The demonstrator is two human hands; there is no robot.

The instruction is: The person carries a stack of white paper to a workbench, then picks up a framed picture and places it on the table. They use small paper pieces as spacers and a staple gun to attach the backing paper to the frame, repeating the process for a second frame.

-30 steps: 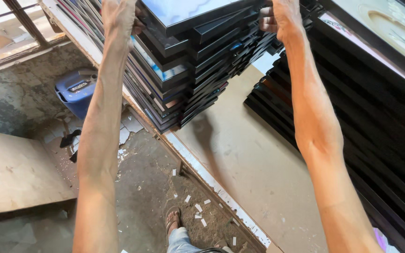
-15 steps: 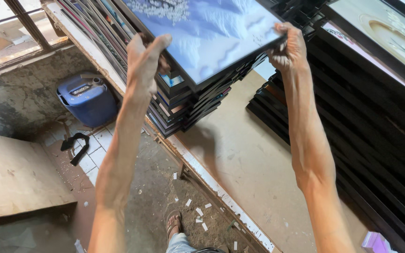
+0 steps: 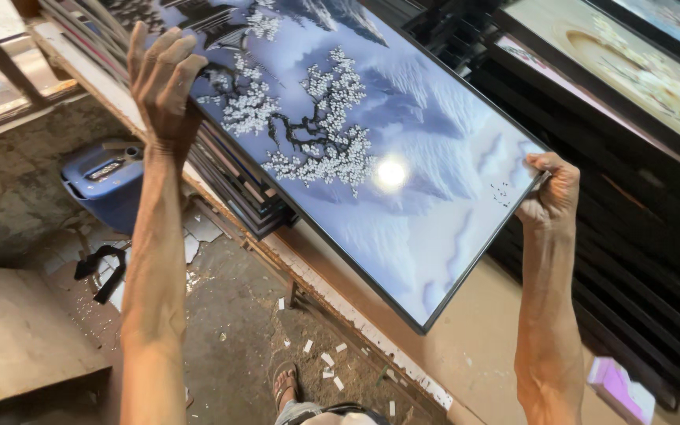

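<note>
Black-framed glossy blue picture with white blossom tree held tilted: left hand grip closed on its ten o'clock edge, right hand grip closed on its three o'clock edge.

Bright daylight, glare spot on glossy picture

Single head-worn camera, looking steeply down along the wearer's own raised arms.

The view sits close behind the left hand and right hand, which reach forward and away from the lens. A framed picture fills the upper centre at near range. Below it the bench edge runs diagonally, and the floor lies farther down. No second view exists.
</note>
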